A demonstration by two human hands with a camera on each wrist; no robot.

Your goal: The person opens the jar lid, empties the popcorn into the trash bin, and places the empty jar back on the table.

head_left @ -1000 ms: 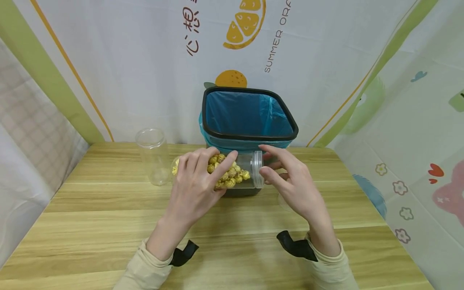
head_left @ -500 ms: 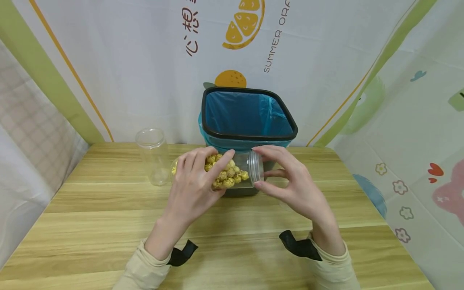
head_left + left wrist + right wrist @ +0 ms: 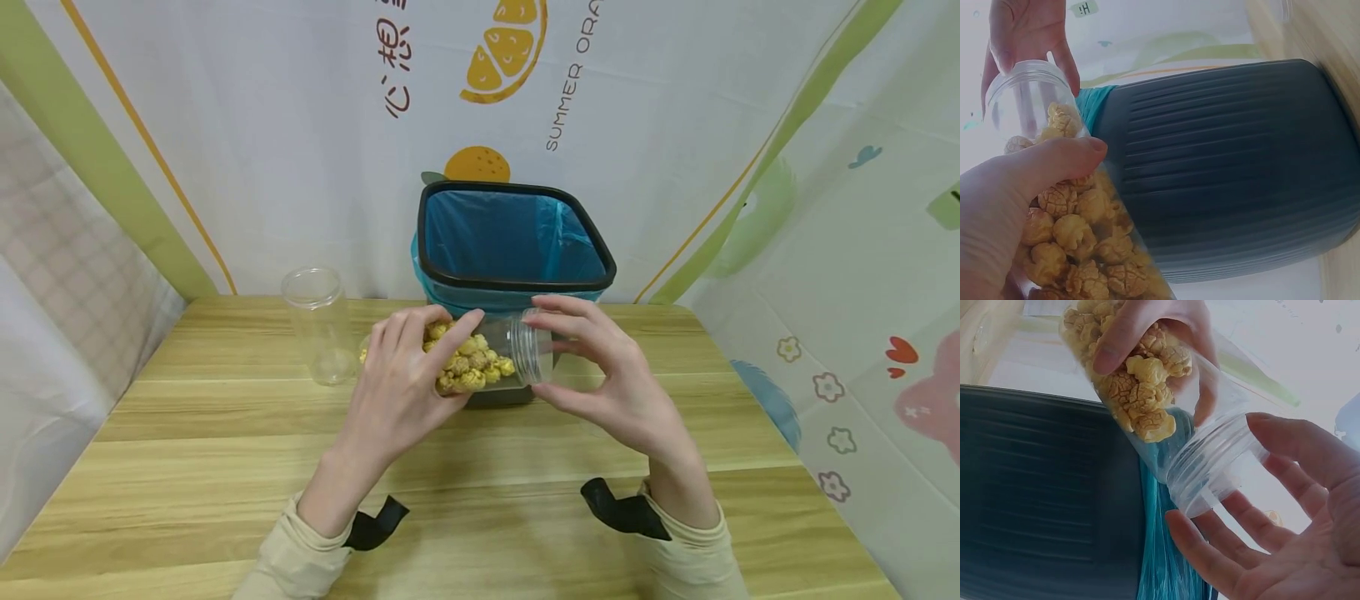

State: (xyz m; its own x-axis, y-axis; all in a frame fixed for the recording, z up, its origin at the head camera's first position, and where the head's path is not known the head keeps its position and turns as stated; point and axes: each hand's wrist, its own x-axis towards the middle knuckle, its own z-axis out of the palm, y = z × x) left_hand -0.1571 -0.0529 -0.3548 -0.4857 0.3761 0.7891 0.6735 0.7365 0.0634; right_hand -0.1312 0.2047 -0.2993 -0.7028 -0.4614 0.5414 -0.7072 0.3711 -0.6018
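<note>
A clear cylindrical jar (image 3: 497, 332) of caramel popcorn (image 3: 1144, 394) lies sideways in the air, in front of a bin. My left hand (image 3: 401, 375) grips its body, thumb across the near side in the left wrist view. The jar's ridged clear lid (image 3: 1207, 469) points right. Around this lid curve the fingers of my right hand (image 3: 622, 392), with thumb and fingertips at its rim on opposite sides. The popcorn rests in the jar's left and middle parts; the section by the lid holds only air.
The dark bin (image 3: 1222, 169) with a blue liner (image 3: 487, 233) and black rim stands upright behind the jar. A clear jar without contents (image 3: 318, 333) stands on the wooden table (image 3: 225, 467) at left. Printed curtains (image 3: 300, 125) enclose the back and sides.
The right hand's fingers have shifted from beside the lid to around its rim, and their hold has turned slightly. The left hand and jar have barely moved.
</note>
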